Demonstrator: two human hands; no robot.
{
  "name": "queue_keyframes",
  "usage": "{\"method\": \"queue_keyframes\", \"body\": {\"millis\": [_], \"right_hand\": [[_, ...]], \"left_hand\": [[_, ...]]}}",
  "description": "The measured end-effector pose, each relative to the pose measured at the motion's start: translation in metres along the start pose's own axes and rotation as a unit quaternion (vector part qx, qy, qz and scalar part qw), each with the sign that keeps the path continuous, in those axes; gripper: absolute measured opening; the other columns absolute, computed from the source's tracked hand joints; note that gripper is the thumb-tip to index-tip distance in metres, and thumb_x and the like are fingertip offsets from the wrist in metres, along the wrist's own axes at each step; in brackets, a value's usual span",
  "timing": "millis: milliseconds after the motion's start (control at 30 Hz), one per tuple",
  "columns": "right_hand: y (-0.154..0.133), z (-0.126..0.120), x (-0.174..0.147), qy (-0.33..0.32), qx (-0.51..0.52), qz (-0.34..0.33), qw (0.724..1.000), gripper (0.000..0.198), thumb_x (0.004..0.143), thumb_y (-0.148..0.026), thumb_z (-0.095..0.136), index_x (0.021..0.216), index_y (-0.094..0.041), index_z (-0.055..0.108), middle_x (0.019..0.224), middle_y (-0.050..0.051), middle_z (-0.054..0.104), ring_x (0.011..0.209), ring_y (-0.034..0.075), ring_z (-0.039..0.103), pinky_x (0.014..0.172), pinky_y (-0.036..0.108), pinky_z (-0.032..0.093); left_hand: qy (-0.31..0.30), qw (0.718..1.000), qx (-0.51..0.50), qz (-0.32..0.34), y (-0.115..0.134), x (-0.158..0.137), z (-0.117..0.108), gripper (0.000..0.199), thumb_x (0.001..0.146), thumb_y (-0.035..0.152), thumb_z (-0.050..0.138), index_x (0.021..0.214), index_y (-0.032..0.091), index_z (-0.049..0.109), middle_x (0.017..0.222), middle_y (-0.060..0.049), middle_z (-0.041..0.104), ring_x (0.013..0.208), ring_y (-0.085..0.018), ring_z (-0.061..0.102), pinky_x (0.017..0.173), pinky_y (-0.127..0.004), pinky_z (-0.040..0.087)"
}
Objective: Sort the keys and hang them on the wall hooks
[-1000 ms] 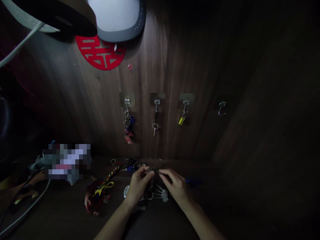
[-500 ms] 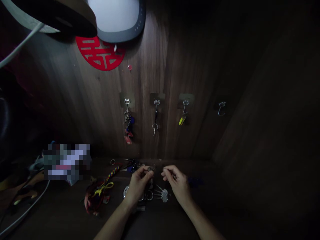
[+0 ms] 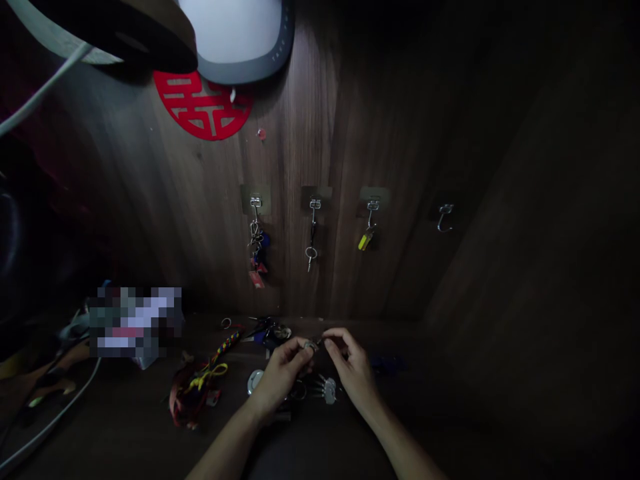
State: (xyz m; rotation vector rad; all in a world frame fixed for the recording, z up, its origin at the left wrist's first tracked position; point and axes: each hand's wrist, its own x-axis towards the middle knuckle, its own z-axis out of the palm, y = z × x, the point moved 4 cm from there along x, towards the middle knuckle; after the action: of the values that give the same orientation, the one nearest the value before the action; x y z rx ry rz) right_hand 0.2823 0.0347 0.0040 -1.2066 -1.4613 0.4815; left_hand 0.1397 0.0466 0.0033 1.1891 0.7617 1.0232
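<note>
Between the thumb and fingers of my left hand [image 3: 280,373] is a small round metal piece that looks like a key ring [image 3: 311,345]. My right hand [image 3: 354,363] is closed in a pinch just to the right of it, the fingertips almost meeting the ring; what they grip is too small and dark to make out. Several silver keys [image 3: 329,391] lie fanned on the dark shelf below the hands. A round silver disc [image 3: 255,381] is partly covered by my left wrist. Behind my left hand rests a bunch of dark and blue keys [image 3: 267,333].
On the wall hang a red-tagged key bunch [image 3: 257,247], a single key [image 3: 311,257] and a yellow-tagged key [image 3: 367,239], beside a bare hook [image 3: 445,219]. Coloured cords [image 3: 187,400] lie left, with a white cable [image 3: 65,417]. A lamp-like object [image 3: 240,40] hangs above.
My left hand has shifted right with the metal piece, closing the gap to my right fingertips. The keys behind the left hand show more now.
</note>
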Motion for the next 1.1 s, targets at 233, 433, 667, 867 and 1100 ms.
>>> {"method": "queue_keyframes", "body": {"millis": [233, 433, 667, 867, 1100], "right_hand": [[-0.025, -0.001, -0.007, 0.006, -0.088, -0.188, 0.978, 0.014, 0.084, -0.018, 0.049, 0.088, -0.023, 0.06, 0.087, 0.005, 0.063, 0.086, 0.019, 0.058, 0.077, 0.033, 0.047], [-0.029, 0.0, -0.01, -0.003, -0.147, -0.24, 0.96, 0.01, 0.08, -0.018, 0.054, 0.083, -0.024, 0.061, 0.086, 0.004, 0.061, 0.083, 0.02, 0.057, 0.076, 0.036, 0.047], [-0.029, -0.002, -0.008, 0.016, -0.122, -0.213, 0.969, 0.009, 0.081, -0.018, 0.052, 0.077, -0.023, 0.058, 0.078, 0.003, 0.06, 0.077, 0.018, 0.056, 0.071, 0.031, 0.045], [-0.016, -0.011, -0.003, 0.057, -0.034, -0.06, 0.996, 0.014, 0.084, -0.029, 0.05, 0.076, -0.021, 0.057, 0.071, 0.002, 0.059, 0.066, 0.015, 0.055, 0.059, 0.025, 0.044], [-0.008, -0.021, 0.007, 0.101, 0.098, 0.046, 0.989, 0.024, 0.078, -0.042, 0.058, 0.078, -0.018, 0.059, 0.068, 0.002, 0.06, 0.064, 0.015, 0.056, 0.057, 0.023, 0.045]], "left_hand": [[-0.009, 1.0, 0.008, 0.008, 0.0, 0.001, 0.0, 0.033, 0.066, 0.048, 0.068, 0.066, 0.016, 0.059, 0.058, 0.005, 0.047, 0.055, -0.009, 0.041, 0.054, -0.019, 0.033], [0.002, 1.0, -0.008, 0.005, -0.004, 0.003, -0.003, 0.033, 0.066, 0.048, 0.069, 0.07, 0.017, 0.06, 0.059, 0.005, 0.048, 0.055, -0.008, 0.041, 0.053, -0.018, 0.033], [0.001, 1.0, 0.017, 0.023, -0.002, 0.002, -0.003, 0.035, 0.068, 0.05, 0.066, 0.064, 0.016, 0.056, 0.055, 0.006, 0.047, 0.052, -0.008, 0.039, 0.052, -0.018, 0.032], [0.023, 0.999, 0.033, 0.033, -0.008, 0.003, -0.006, 0.035, 0.072, 0.051, 0.062, 0.079, 0.017, 0.058, 0.062, 0.005, 0.052, 0.055, -0.009, 0.046, 0.052, -0.019, 0.035], [0.072, 0.944, 0.29, 0.138, 0.007, -0.005, -0.014, 0.02, 0.083, 0.038, 0.052, 0.09, 0.022, 0.062, 0.081, -0.002, 0.065, 0.077, -0.018, 0.059, 0.07, -0.025, 0.042]]}}
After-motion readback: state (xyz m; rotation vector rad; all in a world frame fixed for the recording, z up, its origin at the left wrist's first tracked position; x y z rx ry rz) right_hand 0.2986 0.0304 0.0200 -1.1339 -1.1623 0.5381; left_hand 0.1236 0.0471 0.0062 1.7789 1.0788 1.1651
